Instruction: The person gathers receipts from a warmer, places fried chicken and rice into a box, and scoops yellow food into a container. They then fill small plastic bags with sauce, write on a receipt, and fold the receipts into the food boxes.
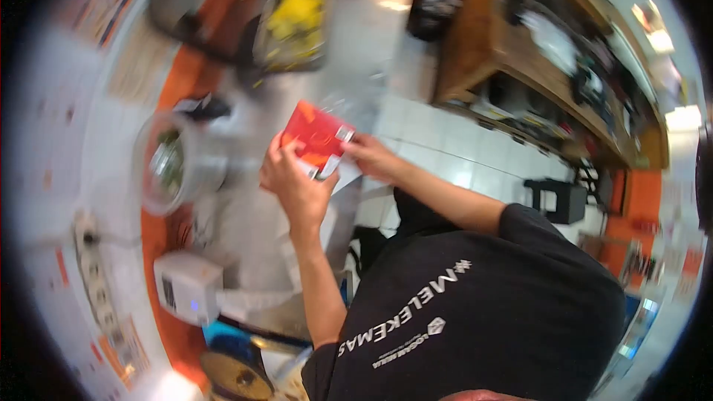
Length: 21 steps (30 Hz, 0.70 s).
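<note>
A flat red-and-orange packet (316,136) with small white labels along its lower and right edges is held up over the metal counter. My left hand (293,178) grips its lower left side, with the fingers curled round the edge. On the right edge, my right hand (371,157) pinches a corner near a white label. Whether the packet is a box or a pouch cannot be made out. Clear plastic (338,106) shows just behind it.
Left of my hands stands a clear tub (145,171) with green contents. A tray (260,56) of yellow pieces lies farther along the metal counter (252,238). Nearer me is a white label printer (189,289). Wooden shelving (464,52) and a black stool (561,200) are to the right.
</note>
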### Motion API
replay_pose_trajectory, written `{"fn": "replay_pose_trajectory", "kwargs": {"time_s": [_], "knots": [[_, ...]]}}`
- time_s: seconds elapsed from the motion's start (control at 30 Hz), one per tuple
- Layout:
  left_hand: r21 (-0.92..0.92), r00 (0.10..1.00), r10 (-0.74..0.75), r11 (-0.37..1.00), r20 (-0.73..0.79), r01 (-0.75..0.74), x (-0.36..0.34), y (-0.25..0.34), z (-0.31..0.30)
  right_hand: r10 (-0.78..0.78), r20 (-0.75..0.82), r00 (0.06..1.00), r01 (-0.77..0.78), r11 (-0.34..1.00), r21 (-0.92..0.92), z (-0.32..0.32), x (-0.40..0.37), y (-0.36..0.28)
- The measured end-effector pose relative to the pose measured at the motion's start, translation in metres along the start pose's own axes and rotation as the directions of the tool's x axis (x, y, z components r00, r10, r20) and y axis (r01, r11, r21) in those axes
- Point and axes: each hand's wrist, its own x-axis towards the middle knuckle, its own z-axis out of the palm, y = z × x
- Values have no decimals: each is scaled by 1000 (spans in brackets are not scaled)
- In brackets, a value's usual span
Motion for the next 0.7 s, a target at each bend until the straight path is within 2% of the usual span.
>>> {"fn": "replay_pose_trajectory", "kwargs": {"time_s": [0.03, 0.07, 0.1, 0.17, 0.2, 0.27, 0.33, 0.4, 0.43, 0.47, 0.5, 0.53, 0.57, 0.6, 0.63, 0.7], "knots": [[23, 999, 16, 1000, 43, -17, -3, 27, 20, 114, -38, 993, -104, 974, 200, -15, -20, -17], [66, 997, 19, 998, 78, -24, -8, 46, 42, 31, -142, 989, -6, 985, 170, -40, -29, -15], [52, 995, 59, 997, 78, -63, -9, 67, 65, -4, -170, 985, 34, 984, 176, -69, -43, -24], [88, 957, 87, 989, 275, -115, -14, 113, 111, -7, -227, 974, 55, 977, 204, -143, -68, -39], [-7, 920, 164, 985, 357, -172, -12, 141, 124, 16, -265, 964, 44, 974, 222, -191, -80, -47], [-113, 917, 196, 980, 346, -167, -12, 181, 142, 9, -351, 936, 95, 956, 278, -271, -109, -84], [-327, 939, 102, 945, 329, 12, -20, 192, 173, -84, -424, 902, 209, 944, 256, -373, -137, -124], [-168, 908, -65, 975, 414, 147, -45, 190, 197, -180, -564, 806, 324, 931, 166, -477, -170, -169], [-107, 858, -140, 970, 494, 219, -66, 179, 208, -274, -657, 702, 402, 914, 49, -520, -183, -191], [-37, 796, -223, 955, 563, 294, -93, 167, 216, -332, -692, 641, 438, 899, -25, -568, -201, -210], [90, 657, -286, 945, 697, 316, -119, 154, 215, -356, -729, 584, 488, 872, -35, -599, -215, -234], [218, 499, -352, 927, 792, 307, -144, 140, 213, -364, -801, 475, 553, 832, -50, -634, -225, -251], [322, 364, -426, 894, 828, 312, -160, 138, 211, -365, -839, 404, 610, 791, -50, -656, -234, -267], [423, 225, -494, 855, 840, 299, -175, 134, 211, -367, -844, 392, 617, 785, -55, -681, -240, -281], [420, 223, -486, 861, 845, 288, -198, 117, 213, -341, -871, 354, 640, 767, -40, -712, -249, -290], [245, 310, -425, 841, 851, 482, -243, 83, 219, -227, -939, 257, 651, 759, -5, -771, -259, -298]]}}
